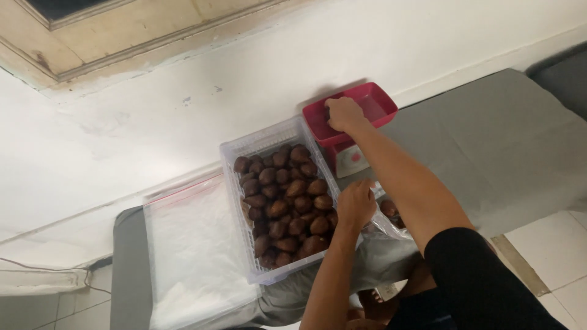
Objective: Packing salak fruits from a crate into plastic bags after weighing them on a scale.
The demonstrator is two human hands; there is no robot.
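resting in the red scale tray point(376, 104), which sits on a small white scale point(350, 160) just beside the white slotted basket point(260, 143) of brown scaly fruit point(287, 201), a dark fruit seems to be covered by the right hand point(343, 113), though whether its fingers are clenched or released cannot be told. the left hand point(356, 205) is held loosely curled at the basket's near edge, over a clear bag point(391, 223). weighing appears to be in hand; a gentle release into the tray is judged to be called for.

Fruit point(287, 201) fills the basket point(235, 201), scale point(351, 125) right, plastic bags point(189, 250) left.
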